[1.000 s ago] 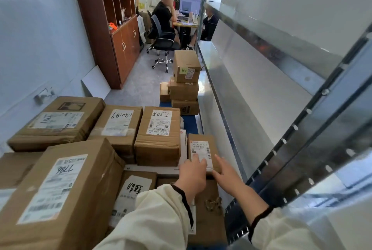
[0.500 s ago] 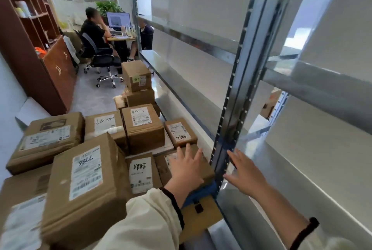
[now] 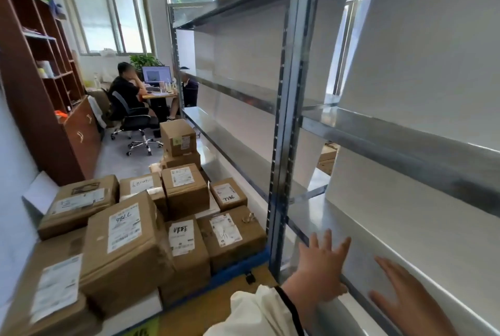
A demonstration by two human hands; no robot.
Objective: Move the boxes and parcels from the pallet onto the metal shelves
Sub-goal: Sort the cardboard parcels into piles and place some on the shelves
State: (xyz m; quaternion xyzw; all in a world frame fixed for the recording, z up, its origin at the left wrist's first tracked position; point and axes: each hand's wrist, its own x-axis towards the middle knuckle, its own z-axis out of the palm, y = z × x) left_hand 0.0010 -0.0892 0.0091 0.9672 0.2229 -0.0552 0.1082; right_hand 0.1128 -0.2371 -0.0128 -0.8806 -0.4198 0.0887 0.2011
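Observation:
Several brown cardboard boxes [image 3: 127, 243] with white labels are stacked on a blue pallet [image 3: 238, 268] at the left. Among them a small box marked 7786 [image 3: 228, 193] lies near the shelving. The grey metal shelves [image 3: 405, 146] fill the right half, their boards bare. My left hand [image 3: 320, 268] is spread flat with straight fingers at the front edge of the low shelf, just right of the upright post [image 3: 284, 146]. My right hand [image 3: 403, 300] lies open on that same shelf board further right. Neither hand holds anything.
A second stack of boxes [image 3: 178, 141] stands further along the aisle. A brown wooden cabinet [image 3: 46, 92] lines the left wall. Two people sit at a desk with a monitor [image 3: 157, 76] and an office chair [image 3: 135, 124] at the far end.
The view swung from the pallet to the shelves. Both hands left the small box on the pallet and moved right onto the low shelf board.

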